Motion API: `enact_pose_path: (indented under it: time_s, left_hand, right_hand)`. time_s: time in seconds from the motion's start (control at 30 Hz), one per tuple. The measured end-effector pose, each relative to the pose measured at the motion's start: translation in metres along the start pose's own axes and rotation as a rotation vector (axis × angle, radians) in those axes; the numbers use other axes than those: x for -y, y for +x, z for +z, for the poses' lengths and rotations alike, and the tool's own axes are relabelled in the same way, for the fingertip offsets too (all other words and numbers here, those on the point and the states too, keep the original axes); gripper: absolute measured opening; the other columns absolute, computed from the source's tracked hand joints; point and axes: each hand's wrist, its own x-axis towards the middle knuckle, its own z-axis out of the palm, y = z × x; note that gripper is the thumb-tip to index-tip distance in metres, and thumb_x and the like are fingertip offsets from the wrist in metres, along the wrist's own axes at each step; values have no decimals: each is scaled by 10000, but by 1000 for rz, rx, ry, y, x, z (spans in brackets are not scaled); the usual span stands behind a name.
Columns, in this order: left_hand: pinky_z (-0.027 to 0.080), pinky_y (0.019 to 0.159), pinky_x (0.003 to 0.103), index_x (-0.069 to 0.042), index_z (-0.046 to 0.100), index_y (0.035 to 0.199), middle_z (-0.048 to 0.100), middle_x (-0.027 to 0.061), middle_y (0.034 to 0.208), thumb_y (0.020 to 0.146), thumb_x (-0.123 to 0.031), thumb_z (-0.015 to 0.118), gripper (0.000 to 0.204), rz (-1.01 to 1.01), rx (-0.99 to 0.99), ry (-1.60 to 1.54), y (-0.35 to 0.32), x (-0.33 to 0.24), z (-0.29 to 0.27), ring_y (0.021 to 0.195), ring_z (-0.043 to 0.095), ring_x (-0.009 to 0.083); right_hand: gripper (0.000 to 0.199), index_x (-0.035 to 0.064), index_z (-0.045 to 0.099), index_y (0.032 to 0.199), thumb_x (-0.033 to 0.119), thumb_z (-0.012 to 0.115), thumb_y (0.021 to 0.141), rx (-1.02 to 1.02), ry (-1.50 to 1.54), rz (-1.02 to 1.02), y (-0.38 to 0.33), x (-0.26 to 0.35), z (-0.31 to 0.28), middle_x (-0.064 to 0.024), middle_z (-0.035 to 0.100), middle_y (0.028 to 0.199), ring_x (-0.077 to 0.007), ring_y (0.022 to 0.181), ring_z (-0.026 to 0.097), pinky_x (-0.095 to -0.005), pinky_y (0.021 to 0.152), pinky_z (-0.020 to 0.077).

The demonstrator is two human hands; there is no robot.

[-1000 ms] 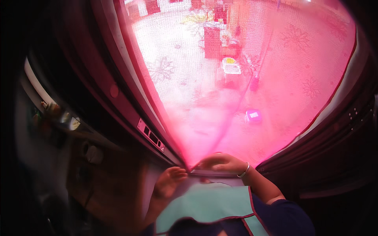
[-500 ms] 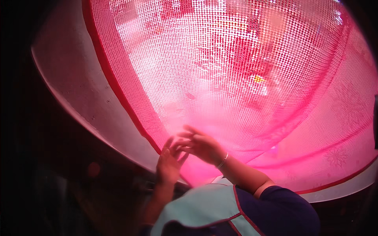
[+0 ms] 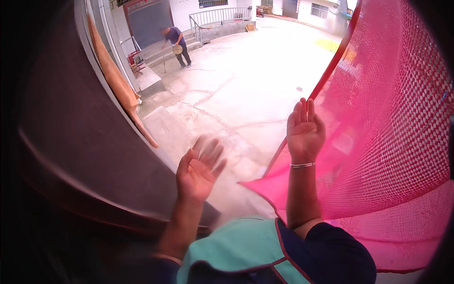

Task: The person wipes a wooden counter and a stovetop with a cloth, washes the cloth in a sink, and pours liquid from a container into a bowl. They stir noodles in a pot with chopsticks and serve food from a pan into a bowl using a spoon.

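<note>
A pink mesh curtain [image 3: 388, 128] with a red edge hangs on the right, swung aside from the doorway. My right hand [image 3: 306, 132], with a silver bangle [image 3: 302, 165] on its wrist, is raised beside that red edge, fingers stretched and palm showing. Whether it touches the mesh I cannot tell. Lower and to the left, my left hand [image 3: 197, 173] is held up with its fingers spread and a little blurred. Nothing is in either hand.
A dark door panel [image 3: 94, 142] stands on the left. Past the opening lies a cracked concrete yard [image 3: 227, 99]. At the far left a person [image 3: 176, 42] holds a round object and a stick near steps. A railing [image 3: 220, 19] runs behind.
The curtain, which covered the view ahead, has been swept to the right, and the yard shows. My hands, close together before, have moved apart, the right one up and to the right.
</note>
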Motion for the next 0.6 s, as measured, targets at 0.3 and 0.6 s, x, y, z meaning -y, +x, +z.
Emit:
enact_pose_path:
  time_s: [0.3, 0.6]
  left_hand:
    - [335, 1014, 441, -130, 380, 1319, 420, 109, 1322, 854, -322, 508, 519, 132, -106, -50, 16, 29, 3, 1229, 396, 251]
    - [343, 1010, 441, -118, 380, 1315, 417, 114, 1318, 841, -275, 514, 516, 75, -79, -109, 35, 15, 0, 1224, 402, 253]
  right_hand:
    - [393, 47, 428, 1283, 144, 414, 902, 167, 48, 41, 46, 49, -61, -110, 486, 1288, -233, 1141, 510, -369, 931, 438]
    - [427, 48, 393, 1320, 139, 401, 904, 286, 47, 33, 50, 57, -48, -119, 449, 1330, -237, 1156, 500, -366, 957, 415]
